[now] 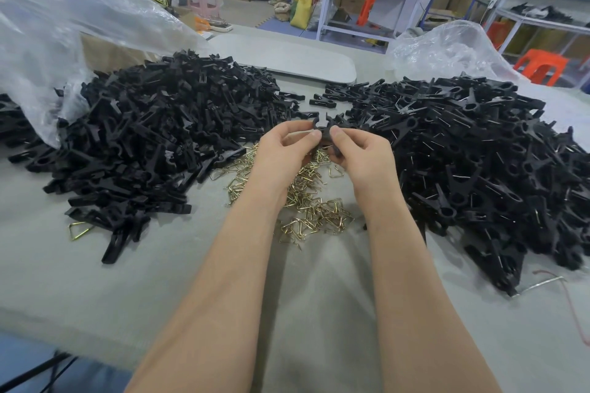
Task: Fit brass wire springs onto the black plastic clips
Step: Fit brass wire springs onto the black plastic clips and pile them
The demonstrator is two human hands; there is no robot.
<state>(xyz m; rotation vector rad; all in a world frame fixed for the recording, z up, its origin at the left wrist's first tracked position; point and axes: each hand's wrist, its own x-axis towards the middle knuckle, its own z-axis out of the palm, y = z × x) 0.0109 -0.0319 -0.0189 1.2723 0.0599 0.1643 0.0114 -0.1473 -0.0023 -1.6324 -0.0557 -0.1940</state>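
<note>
— Both hands are gripping one black clip (324,129). The left hand (284,143) is pinching it between thumb and forefinger, and the right hand (360,153) is pinching it from the opposite side, with the other fingers curled.
— Where is it sitting?
— It is being held clear of the worktop (95,281), over the middle, above the far end of the brass springs (306,198).
— Is a spring going onto it?
— Cannot tell; the fingers are covering that part.
— Other stock?
— Loose clip parts (153,131) are lying heaped toward the left edge, partly under a clear plastic bag (64,16). Wired clips (479,163) are lying heaped toward the right edge. One stray spring (78,230) is lying against the left heap's near side.
</note>
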